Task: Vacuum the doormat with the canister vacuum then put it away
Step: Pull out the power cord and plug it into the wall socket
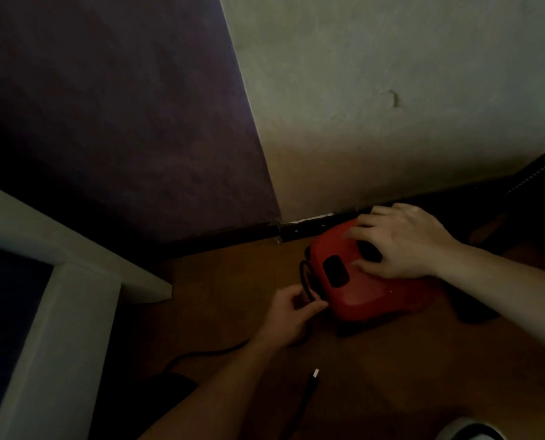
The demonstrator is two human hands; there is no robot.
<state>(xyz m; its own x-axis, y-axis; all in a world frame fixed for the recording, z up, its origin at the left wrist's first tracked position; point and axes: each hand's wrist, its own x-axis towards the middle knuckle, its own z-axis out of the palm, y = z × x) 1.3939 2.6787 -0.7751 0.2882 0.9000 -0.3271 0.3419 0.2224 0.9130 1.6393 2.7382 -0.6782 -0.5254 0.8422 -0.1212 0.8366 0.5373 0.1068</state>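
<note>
A: Canister vacuum (pixel 376 296) first: where does it sit?

B: Directly under the right hand (pixel 401 242). It is red and stands on the wooden floor (pixel 391 376), close to the dark baseboard (pixel 233 239) where two walls meet.

A: How does that hand lie on it?

B: Palm down on top of the shell, with the fingers spread and only gently bent. A dark patch shows between thumb and fingers. I see no closed grasp; the hand rests there.

A: And the left hand (pixel 291 312)?

B: It is closed in a pinch. Thumb and fingertips nip the black cord (pixel 304 274) just beside the vacuum's near end.

A: Where does the cord go from the pinch?

B: Beyond the fingertips it loops up against the red shell, next to a black rectangular panel (pixel 336 270). On the wrist side it trails away over the floor beneath the forearm.

A: Anything else close to the pinch?

B: Nearer the person than the pinch, between the two forearms, a metal-tipped plug (pixel 315 373) lies on the floor at the end of a dark lead. Neither hand touches it.

A: Farther off?

B: Out past the left hand's outer side stands white furniture (pixel 58 281), well apart from the cord. The light is dim, so finer detail is lost.
</note>
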